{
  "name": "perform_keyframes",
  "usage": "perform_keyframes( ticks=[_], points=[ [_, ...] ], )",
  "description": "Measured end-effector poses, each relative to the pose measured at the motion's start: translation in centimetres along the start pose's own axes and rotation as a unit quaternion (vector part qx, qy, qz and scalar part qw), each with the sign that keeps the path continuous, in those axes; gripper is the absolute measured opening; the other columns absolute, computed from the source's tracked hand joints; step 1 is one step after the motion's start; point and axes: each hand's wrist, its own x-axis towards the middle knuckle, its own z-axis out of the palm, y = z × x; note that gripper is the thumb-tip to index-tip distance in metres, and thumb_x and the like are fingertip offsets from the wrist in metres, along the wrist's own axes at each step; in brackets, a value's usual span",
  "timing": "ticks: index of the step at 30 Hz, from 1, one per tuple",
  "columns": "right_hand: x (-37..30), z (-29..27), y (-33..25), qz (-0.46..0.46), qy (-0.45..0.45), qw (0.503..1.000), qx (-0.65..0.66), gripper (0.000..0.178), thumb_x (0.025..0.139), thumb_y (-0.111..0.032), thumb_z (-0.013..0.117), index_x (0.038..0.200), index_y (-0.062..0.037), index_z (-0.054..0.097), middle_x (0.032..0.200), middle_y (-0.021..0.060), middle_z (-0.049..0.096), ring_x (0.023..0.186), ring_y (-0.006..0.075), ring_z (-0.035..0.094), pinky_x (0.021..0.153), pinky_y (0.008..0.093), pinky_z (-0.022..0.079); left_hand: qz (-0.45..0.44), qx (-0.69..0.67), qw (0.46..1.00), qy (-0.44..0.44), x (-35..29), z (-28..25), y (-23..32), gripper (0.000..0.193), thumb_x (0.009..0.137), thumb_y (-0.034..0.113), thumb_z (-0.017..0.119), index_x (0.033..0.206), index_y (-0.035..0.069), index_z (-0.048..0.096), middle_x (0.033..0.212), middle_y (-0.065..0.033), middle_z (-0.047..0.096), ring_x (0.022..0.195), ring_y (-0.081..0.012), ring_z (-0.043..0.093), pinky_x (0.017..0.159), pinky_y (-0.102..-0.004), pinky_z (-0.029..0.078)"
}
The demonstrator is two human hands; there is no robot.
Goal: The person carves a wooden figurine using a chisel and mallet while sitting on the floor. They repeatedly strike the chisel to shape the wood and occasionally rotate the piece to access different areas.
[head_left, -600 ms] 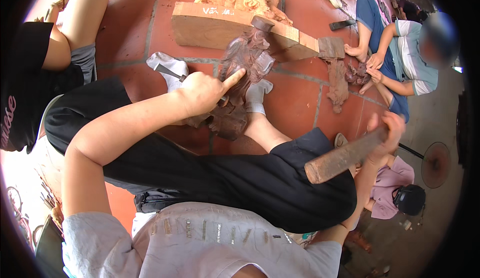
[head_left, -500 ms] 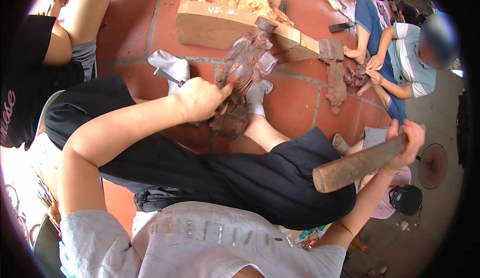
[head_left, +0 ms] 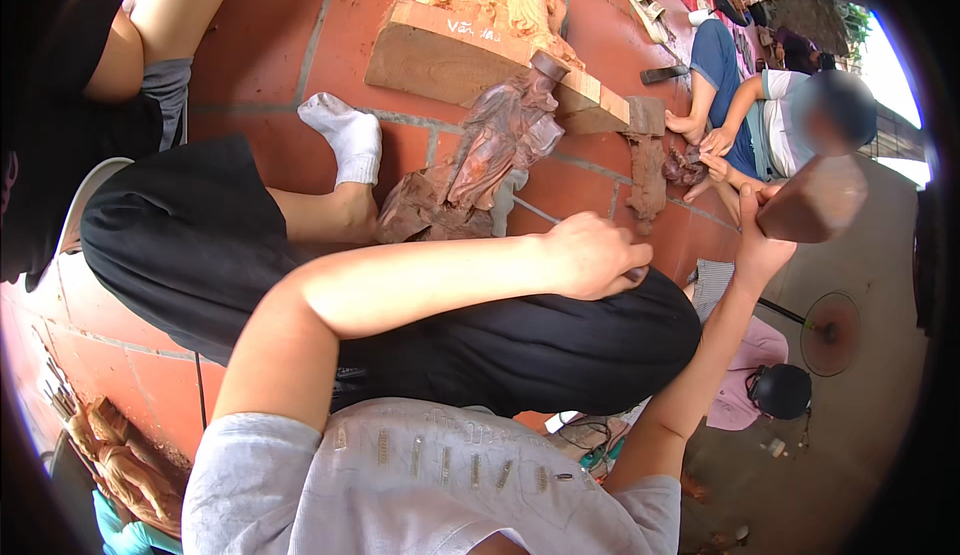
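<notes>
My left hand (head_left: 595,257) is a closed fist above my right thigh, with the dark rounded end of a chisel handle (head_left: 635,274) poking out of it; the blade is hidden. Raised on the right, my right hand (head_left: 762,240) grips a wooden mallet (head_left: 815,200), its blunt end turned toward me. A dark reddish-brown carved wooden figure (head_left: 500,145) stands on the tiles between my feet, leaning a little to the right. Neither hand touches it.
Beyond the figure lies a pale wood block (head_left: 440,55) bearing rough carvings. A narrow brown carved piece (head_left: 647,180) is beside it. At right a co-worker handles a small dark carving (head_left: 683,167); a fan (head_left: 830,333) stands nearby. Lower left shows another carving (head_left: 125,465).
My left hand has left the carved figure and moved right, over my thigh, with the chisel. My right hand has lifted the mallet and swung its end toward me.
</notes>
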Motion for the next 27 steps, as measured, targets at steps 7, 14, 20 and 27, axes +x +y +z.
perform_keyframes(
  ticks=[7, 14, 20, 27],
  points=[
    [0.7, 1.1, -1.7, 0.076, -0.027, 0.983, 0.164, 0.018, 0.082, 0.0, 0.075, 0.093, 0.0002, 0.06, 0.089, 0.0044, 0.058, 0.081, 0.0127, 0.054, 0.078, 0.026, 0.044, -0.026, -0.015, 0.985, 0.172, 2.6, -1.6, -0.7, 0.045, 0.093, 0.045, 0.055, 0.072, 0.006, 0.064, 0.071, -0.0147, 0.063, 0.074, -0.0351, 0.064, 0.07, -0.0462, 0.05],
    [-0.2, 2.1, 0.2, 0.037, -0.074, 0.991, 0.106, 0.017, 0.081, 0.002, 0.075, 0.089, -0.0004, 0.06, 0.079, 0.0008, 0.054, 0.069, 0.0089, 0.05, 0.063, 0.0217, 0.041, -0.032, -0.02, 0.966, 0.257, 2.6, -2.1, -3.3, 0.042, 0.098, 0.031, 0.045, 0.064, 0.012, 0.061, 0.063, -0.009, 0.061, 0.065, -0.0329, 0.063, 0.062, -0.044, 0.05],
    [0.0, 2.7, 0.3, 0.024, -0.085, 0.992, 0.094, 0.016, 0.082, 0.002, 0.075, 0.088, -0.0001, 0.059, 0.078, 0.0004, 0.053, 0.068, 0.0078, 0.049, 0.061, 0.0211, 0.04, -0.041, 0.004, 0.954, 0.297, 2.7, -2.5, -4.6, 0.043, 0.099, 0.03, 0.043, 0.064, 0.012, 0.061, 0.063, -0.008, 0.06, 0.064, -0.032, 0.062, 0.061, -0.0432, 0.05],
    [-0.2, 3.1, 0.0, 0.043, -0.1, 0.988, 0.106, 0.017, 0.082, 0.001, 0.075, 0.089, 0.0007, 0.06, 0.081, 0.0012, 0.056, 0.071, 0.009, 0.05, 0.064, 0.0214, 0.041, -0.052, -0.003, 0.954, 0.294, 2.7, -2.4, -5.1, 0.047, 0.1, 0.031, 0.04, 0.063, 0.013, 0.061, 0.062, -0.0067, 0.058, 0.064, -0.0303, 0.062, 0.061, -0.0423, 0.05]
  ],
)
